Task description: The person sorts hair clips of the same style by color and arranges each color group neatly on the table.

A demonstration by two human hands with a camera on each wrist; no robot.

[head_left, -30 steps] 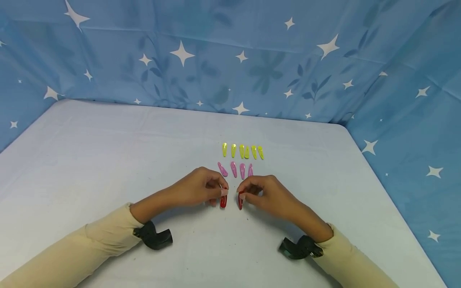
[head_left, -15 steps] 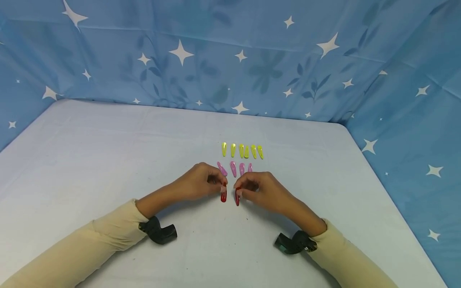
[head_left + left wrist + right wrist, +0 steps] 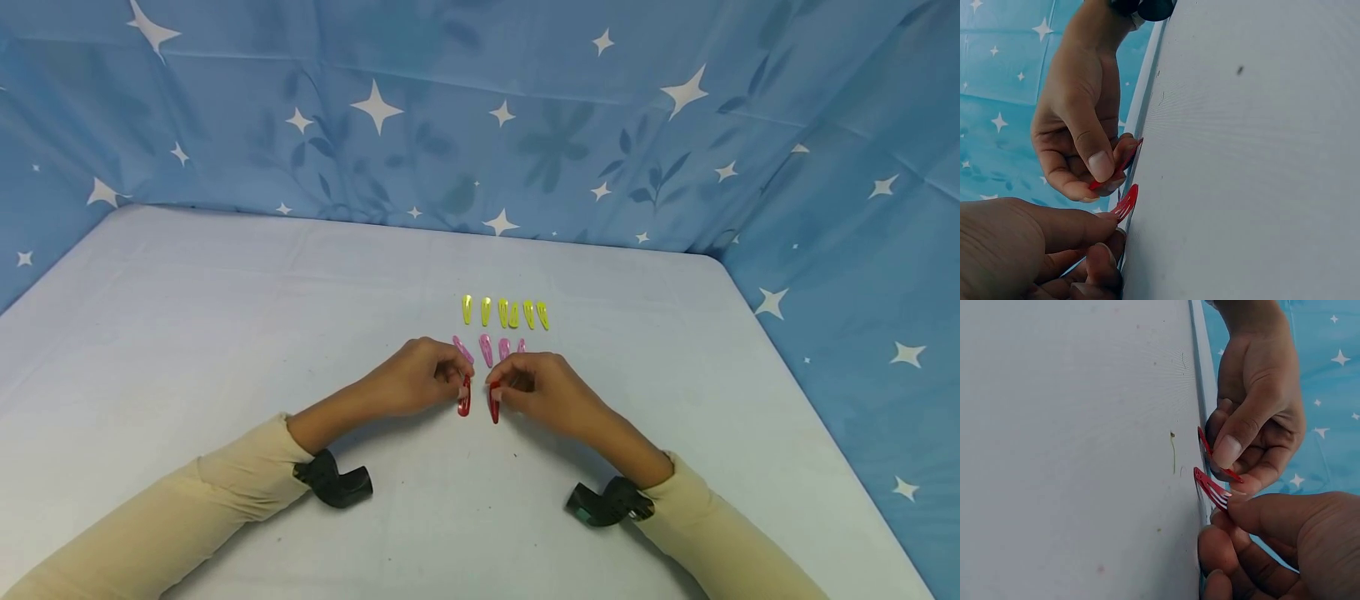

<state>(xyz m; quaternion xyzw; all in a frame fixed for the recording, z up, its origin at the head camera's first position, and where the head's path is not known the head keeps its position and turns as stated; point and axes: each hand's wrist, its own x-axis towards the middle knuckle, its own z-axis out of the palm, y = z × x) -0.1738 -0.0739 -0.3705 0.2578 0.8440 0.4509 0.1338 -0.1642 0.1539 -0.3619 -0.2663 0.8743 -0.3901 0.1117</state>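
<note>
My left hand [image 3: 416,382] pinches a red snap hair clip [image 3: 464,407] between thumb and fingertips, its rounded end pointing toward me. A short gap to the right, my right hand [image 3: 553,388] pinches a second red hair clip [image 3: 494,409] the same way. Seen from the left wrist, the left clip [image 3: 1126,204] shows its slotted top, close at the tabletop. The right wrist view has the right clip [image 3: 1211,490] slanting out from under the thumb. Just beyond the hands lie several pink hair clips [image 3: 486,350], the rightmost partly hidden by the right hand.
Farther back, several yellow hair clips [image 3: 486,312] form a row, two of them side by side touching. All lie on a white-covered table [image 3: 262,333]. A blue curtain with white stars [image 3: 442,125] hangs behind and along the right edge. Black wrist cameras [image 3: 337,483] sit on both sleeves.
Both hands have moved a little away from me, toward the pink clips, still pinching the red clips. The right hand has also shifted slightly left and covers more of the rightmost pink clip.
</note>
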